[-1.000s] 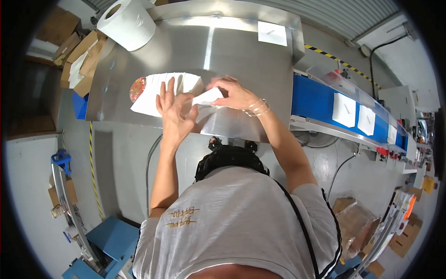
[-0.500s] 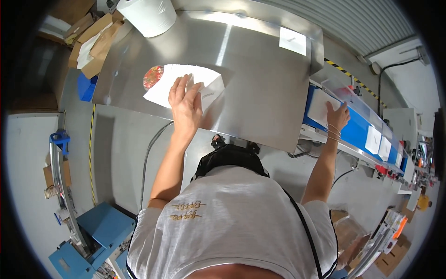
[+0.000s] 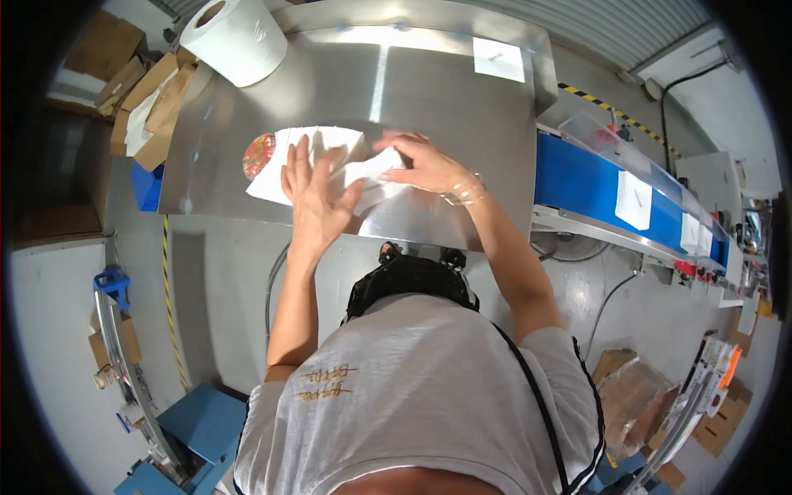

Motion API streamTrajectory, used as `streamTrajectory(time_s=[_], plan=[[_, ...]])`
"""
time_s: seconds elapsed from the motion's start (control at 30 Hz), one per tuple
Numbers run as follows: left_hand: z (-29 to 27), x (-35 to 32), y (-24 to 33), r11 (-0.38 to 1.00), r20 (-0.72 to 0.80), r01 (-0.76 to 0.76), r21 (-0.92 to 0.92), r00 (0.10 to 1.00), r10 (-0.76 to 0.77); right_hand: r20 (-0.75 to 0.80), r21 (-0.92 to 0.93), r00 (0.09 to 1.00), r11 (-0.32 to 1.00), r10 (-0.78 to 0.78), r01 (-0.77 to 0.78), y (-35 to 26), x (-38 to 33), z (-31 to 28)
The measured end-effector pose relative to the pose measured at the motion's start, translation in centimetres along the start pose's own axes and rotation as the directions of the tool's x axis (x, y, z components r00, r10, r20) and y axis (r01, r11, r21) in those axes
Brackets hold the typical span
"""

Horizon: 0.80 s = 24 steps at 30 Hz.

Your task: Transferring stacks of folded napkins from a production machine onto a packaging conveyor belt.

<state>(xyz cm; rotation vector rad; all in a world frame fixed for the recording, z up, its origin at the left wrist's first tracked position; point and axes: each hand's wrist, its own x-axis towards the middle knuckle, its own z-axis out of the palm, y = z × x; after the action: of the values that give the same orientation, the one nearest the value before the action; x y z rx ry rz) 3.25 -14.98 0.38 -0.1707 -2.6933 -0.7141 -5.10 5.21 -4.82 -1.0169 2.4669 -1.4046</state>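
A stack of white flat packets (image 3: pixel 276 161) lies near the front edge of a steel table (image 3: pixel 429 99). A round red-patterned item (image 3: pixel 258 155) peeks out at the stack's left end. My left hand (image 3: pixel 315 194) presses flat on the stack with fingers spread. My right hand (image 3: pixel 425 165) pinches a folded white packet (image 3: pixel 371 177) just right of the left hand, its fingers closed on the paper's edge. A bracelet sits on the right wrist.
A large white paper roll (image 3: pixel 235 37) stands at the table's far left corner. A single white packet (image 3: pixel 499 59) lies at the far right. A blue conveyor belt (image 3: pixel 586 186) carrying white packets (image 3: pixel 634 200) runs off to the right. Cardboard boxes (image 3: pixel 153 103) are stacked left of the table.
My right hand came back from the conveyor on the right to the stack and now grips a white packet. The left hand stayed on the stack.
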Motion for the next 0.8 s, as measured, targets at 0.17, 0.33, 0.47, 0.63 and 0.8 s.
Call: streamTrajectory(time_s=[0.17,0.33,0.47,0.63,0.8], plan=[[0.5,-0.2,-1.3,0.997,-0.113,0.068,0.023,0.991,-0.065,-0.298,0.169,0.834,0.886,0.464,-0.433,7.1,-7.3,-4.0],[0.7,-0.2,-1.4,0.996,-0.171,0.077,-0.049,0.982,-0.085,-0.69,0.161,0.454,0.732,0.563,-0.662,10.4,-15.4,-12.6],[0.8,0.0,-1.5,0.994,-0.162,0.092,-0.057,0.982,-0.1,-0.864,-0.324,0.438,0.393,0.247,-0.86,11.4,-17.6,-14.9],[0.8,-0.3,-2.0,0.998,-0.131,0.068,-0.016,0.989,-0.069,-0.342,-0.259,0.82,0.793,0.46,-0.552,4.2,-7.8,-8.8],[0.2,0.2,-1.7,0.999,-0.042,0.032,-0.029,0.999,-0.033,0.164,0.086,0.983,0.991,0.085,-0.1,-0.8,1.2,-0.4]])
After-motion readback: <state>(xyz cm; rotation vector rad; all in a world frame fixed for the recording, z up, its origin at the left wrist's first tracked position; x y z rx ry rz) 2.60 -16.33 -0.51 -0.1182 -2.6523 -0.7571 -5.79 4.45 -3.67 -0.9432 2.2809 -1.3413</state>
